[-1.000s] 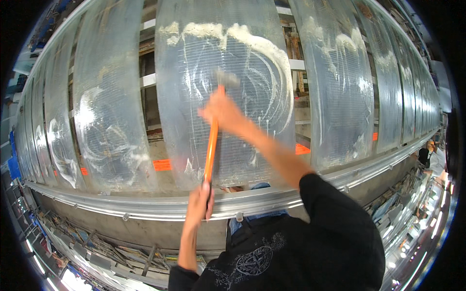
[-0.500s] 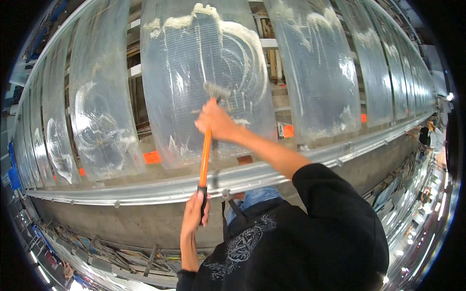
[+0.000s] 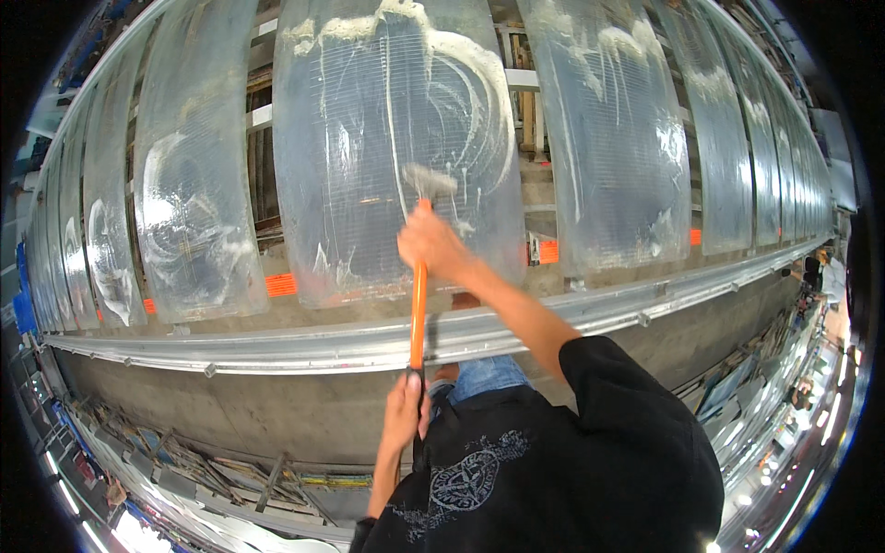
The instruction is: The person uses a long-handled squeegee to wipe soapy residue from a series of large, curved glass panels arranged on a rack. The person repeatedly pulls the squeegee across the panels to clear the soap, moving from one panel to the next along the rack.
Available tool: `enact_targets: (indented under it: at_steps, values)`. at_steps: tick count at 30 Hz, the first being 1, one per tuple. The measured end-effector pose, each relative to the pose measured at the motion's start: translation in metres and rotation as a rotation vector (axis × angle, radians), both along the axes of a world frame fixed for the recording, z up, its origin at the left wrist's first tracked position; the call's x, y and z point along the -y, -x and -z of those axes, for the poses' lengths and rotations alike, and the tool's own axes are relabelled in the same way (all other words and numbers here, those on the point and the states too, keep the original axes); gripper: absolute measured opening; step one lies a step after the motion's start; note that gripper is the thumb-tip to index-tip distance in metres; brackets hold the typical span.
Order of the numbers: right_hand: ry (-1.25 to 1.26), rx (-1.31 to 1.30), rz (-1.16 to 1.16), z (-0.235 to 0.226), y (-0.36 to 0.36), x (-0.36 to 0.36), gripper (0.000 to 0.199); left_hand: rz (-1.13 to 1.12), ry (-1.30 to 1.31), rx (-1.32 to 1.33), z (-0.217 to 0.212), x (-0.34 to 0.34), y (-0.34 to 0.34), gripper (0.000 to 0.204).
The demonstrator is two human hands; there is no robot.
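With a closed grip, my right hand (image 3: pixel 431 244) holds the orange handle of a long-handled tool (image 3: pixel 418 313), just below its head. Lower down, my left hand (image 3: pixel 402 407) is wrapped around the black grip at the handle's end. The tool's wide, pale grey T-shaped head (image 3: pixel 430 180) lies against a large see-through, ridged slab (image 3: pixel 341 244) in front of me; its exact kind is blurred. Whitish foamy residue (image 3: pixel 466 64) forms a thick arc and thin streaks over the slab's upper part and right side.
Similar clear slabs (image 3: pixel 613 184) line up to both sides, with gaps between them. Orange labels (image 3: pixel 281 284) sit at their lower edges. A metal rail (image 3: pixel 304 353) runs along the near side. Strips of scrap (image 3: pixel 221 475) lie behind me at left.
The tool's head has shifted to the right and slightly toward me over the slab. Both my hands have moved right with the handle, keeping their grip.
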State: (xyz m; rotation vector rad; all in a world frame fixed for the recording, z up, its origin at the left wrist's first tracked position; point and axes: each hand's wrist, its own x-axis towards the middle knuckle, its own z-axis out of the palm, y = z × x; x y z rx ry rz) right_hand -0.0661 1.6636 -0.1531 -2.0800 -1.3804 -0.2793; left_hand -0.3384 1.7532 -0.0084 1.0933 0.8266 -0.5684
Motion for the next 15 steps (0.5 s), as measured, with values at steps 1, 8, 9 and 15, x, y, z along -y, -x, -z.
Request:
enact_targets:
  at_steps: [1,8,9,15]
  values:
    - [0.016,0.049,0.023,0.003,-0.041,-0.008,0.019,-0.019,0.008,-0.003,0.001,-0.005,-0.042,0.045]
    - [-0.107,0.072,-0.058,0.011,-0.318,-0.047,0.020,-0.101,0.041,0.108,0.007,-0.037,-0.310,0.051]
    - [-0.098,0.053,-0.040,0.008,-0.329,-0.048,0.022,-0.102,0.059,0.116,0.007,-0.039,-0.321,0.052]
    - [-0.180,-0.237,0.049,0.017,-0.198,-0.011,0.026,0.004,-0.006,0.088,0.001,-0.014,-0.199,0.053]
